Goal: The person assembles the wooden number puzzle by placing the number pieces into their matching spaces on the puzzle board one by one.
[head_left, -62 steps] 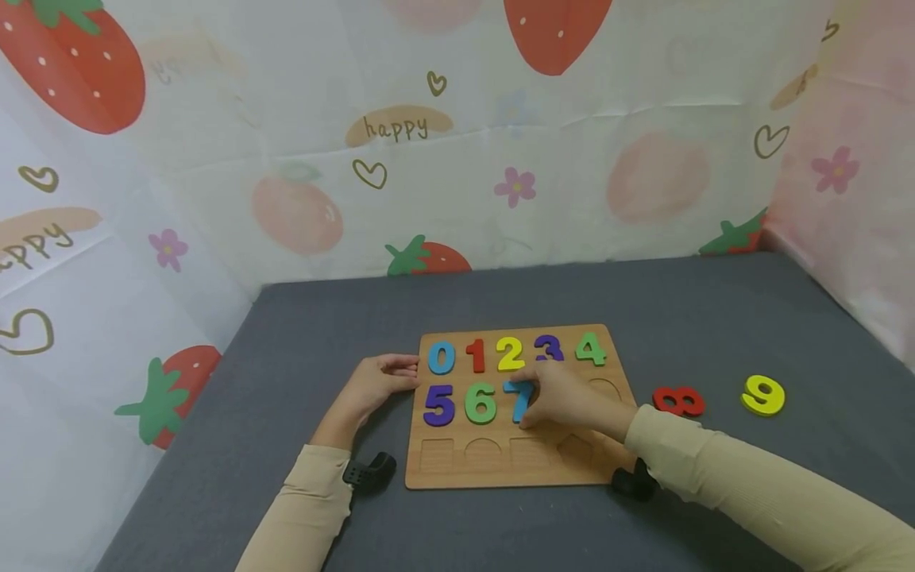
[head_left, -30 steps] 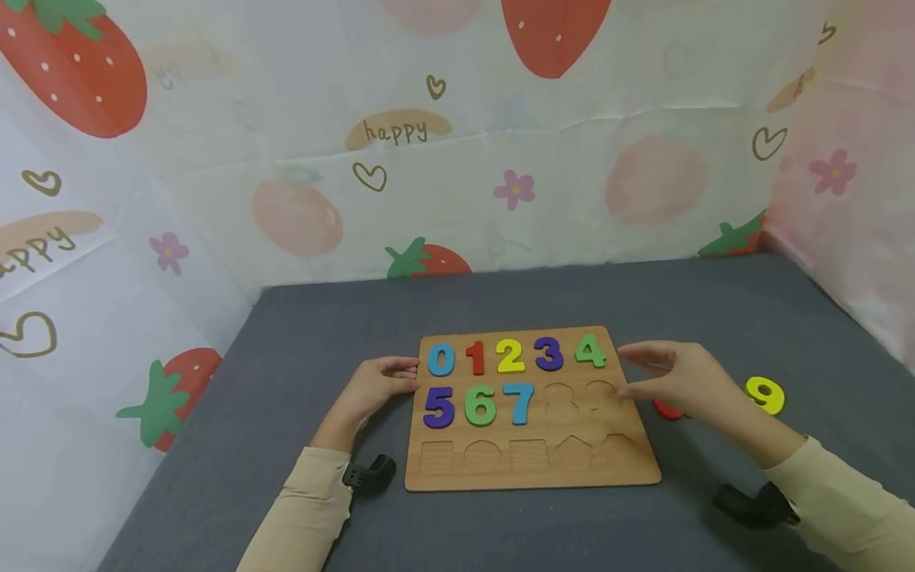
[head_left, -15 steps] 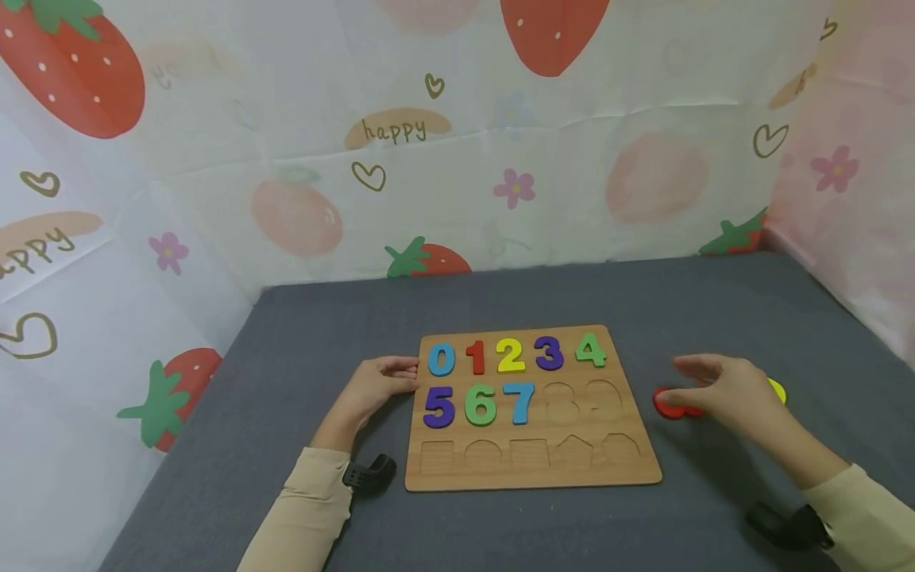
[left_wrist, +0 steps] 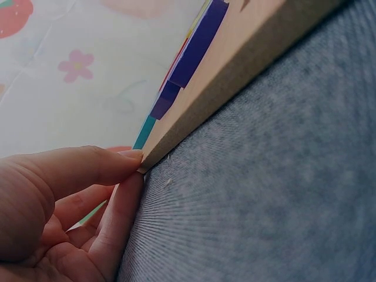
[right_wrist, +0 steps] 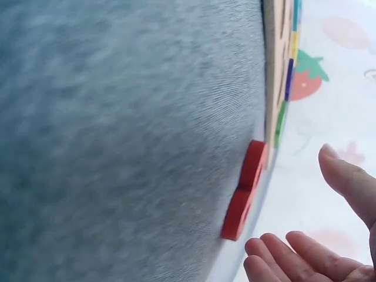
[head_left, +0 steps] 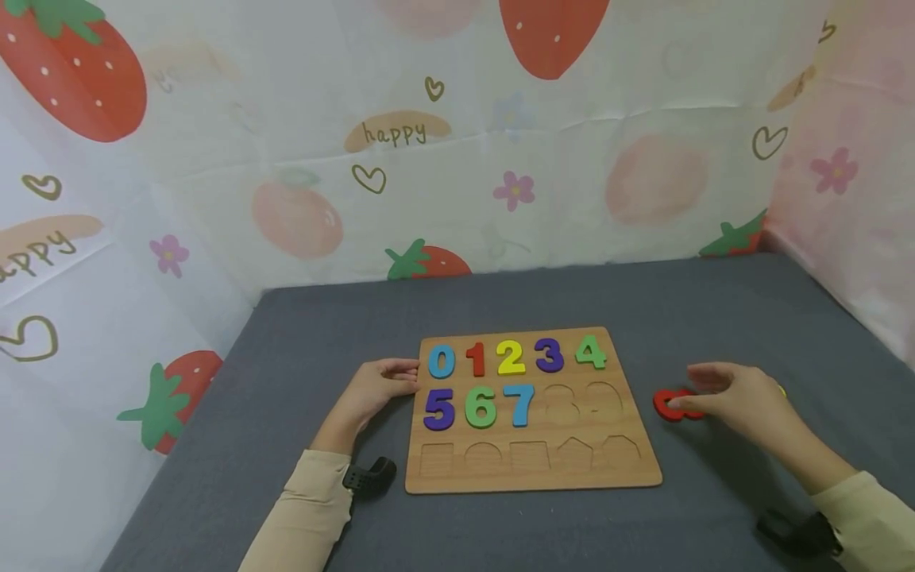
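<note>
A wooden number puzzle board (head_left: pixel 532 469) lies on the grey cloth with the digits 0 to 7 set in its upper two rows. My left hand (head_left: pixel 373 395) holds the board's left edge; in the left wrist view the thumb (left_wrist: pixel 97 167) and a finger meet at its corner. To the right of the board, a red number 8 (head_left: pixel 669 407) rests on the cloth, partly covered by my right hand (head_left: pixel 750 401). The right hand hovers over it with thumb and fingers spread and nothing between them. The right wrist view shows the red 8 (right_wrist: pixel 245 191) apart from the fingers.
A sliver of the yellow number 9 (head_left: pixel 782 391) shows behind the right hand. Bare recesses (head_left: pixel 559 405) lie right of the blue 7 (head_left: pixel 519 407) and along the board's bottom row. A strawberry-print curtain (head_left: pixel 457 199) stands behind the table.
My right hand has left the blue 7, now lying in the board, and moved right to over the red 8, covering most of the yellow 9. The left hand stays at the board's edge.
</note>
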`<state>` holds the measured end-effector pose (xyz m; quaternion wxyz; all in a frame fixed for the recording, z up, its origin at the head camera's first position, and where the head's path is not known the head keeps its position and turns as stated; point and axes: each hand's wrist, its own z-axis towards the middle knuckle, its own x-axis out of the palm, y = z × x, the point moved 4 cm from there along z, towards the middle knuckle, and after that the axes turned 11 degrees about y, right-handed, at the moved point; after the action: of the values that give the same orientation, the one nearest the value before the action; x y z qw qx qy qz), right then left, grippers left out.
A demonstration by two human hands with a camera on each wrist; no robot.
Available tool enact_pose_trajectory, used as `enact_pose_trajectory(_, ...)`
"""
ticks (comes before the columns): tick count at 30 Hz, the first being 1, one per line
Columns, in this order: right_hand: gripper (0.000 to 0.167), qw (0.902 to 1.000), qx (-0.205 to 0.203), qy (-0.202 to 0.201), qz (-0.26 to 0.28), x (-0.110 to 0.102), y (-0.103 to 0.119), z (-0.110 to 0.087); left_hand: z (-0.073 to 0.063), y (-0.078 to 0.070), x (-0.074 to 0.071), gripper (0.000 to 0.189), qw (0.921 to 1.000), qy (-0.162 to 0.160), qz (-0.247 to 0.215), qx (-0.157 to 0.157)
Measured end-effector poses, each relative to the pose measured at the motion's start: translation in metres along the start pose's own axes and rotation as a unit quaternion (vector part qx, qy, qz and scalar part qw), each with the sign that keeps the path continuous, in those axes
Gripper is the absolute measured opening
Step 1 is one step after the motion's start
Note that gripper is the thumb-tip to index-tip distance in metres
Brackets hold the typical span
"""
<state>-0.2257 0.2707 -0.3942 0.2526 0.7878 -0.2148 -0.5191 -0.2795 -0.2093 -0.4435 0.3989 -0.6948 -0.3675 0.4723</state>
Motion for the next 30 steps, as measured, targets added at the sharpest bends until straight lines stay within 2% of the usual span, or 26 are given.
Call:
enact_pose_trajectory(9,0.089,0.9995,0.011,0.003,-0.029,-0.002,-0.012,0.000,0.000,-0.002,0.001,0.043,1.0000,-0.001,0.007,0.002)
enact_pose_trajectory(20,0.094,0.9995,0.020,0.009,-0.025,0.005,-0.004,0.009,-0.002,-0.002,0.001,0.043,1.0000,0.001,0.006,0.000)
enact_pose_trajectory(30,0.093,0.9989,-0.009,-0.014,-0.045,0.012,0.003,0.015,-0.001,-0.003,0.001,0.042,0.9999,0.004,0.011,0.001)
